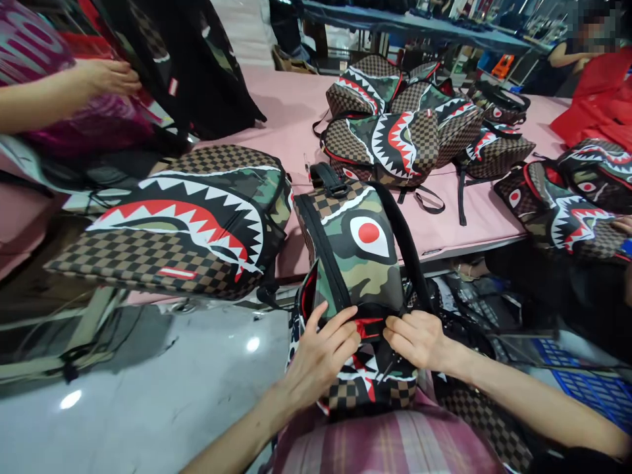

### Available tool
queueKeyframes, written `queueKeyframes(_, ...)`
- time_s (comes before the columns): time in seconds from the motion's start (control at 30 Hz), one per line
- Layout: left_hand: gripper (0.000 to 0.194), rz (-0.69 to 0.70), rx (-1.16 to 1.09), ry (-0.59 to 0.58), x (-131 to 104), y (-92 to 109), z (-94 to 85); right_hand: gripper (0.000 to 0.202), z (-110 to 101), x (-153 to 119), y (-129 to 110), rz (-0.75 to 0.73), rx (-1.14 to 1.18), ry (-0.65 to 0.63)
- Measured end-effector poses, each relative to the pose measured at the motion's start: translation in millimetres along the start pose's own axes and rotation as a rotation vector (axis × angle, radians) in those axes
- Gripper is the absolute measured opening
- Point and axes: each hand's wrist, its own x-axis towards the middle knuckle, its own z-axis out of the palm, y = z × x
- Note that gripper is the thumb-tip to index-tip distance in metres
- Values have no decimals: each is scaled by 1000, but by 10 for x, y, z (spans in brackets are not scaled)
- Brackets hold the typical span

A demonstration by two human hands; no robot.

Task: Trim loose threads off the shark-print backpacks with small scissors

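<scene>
A backpack (372,276) with a camouflage and brown check pattern, a red eye and shark teeth stands upright against my lap. Its side zipper gapes, with red lining showing on the left. My left hand (323,352) grips the lower front, thumb and index finger near the black zipper tape. Beside it, my right hand (417,339) is closed with curled fingers on the black edge around a small red patch (369,328). A thin dark pointed thing shows just below the right fingers; its kind is unclear. What lies under both sets of fingertips is hidden.
Another shark-mouth backpack (197,224) lies at the left on the pink table (281,99). Several more backpacks (385,145) are piled farther back. A co-worker's hand (106,79) holds a black bag at upper left. A blue plastic basket (582,382) sits at lower right.
</scene>
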Motion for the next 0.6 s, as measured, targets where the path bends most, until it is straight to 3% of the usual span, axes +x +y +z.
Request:
queueKeyframes(0.37, 25, 35, 18, -121, -37, 6, -47, 22, -67, -69, 42, -15, 70, -110)
queueKeyframes(0.6, 23, 38, 13, -24, -20, 54, 41, 24, -80, -67, 25, 11, 120, -38)
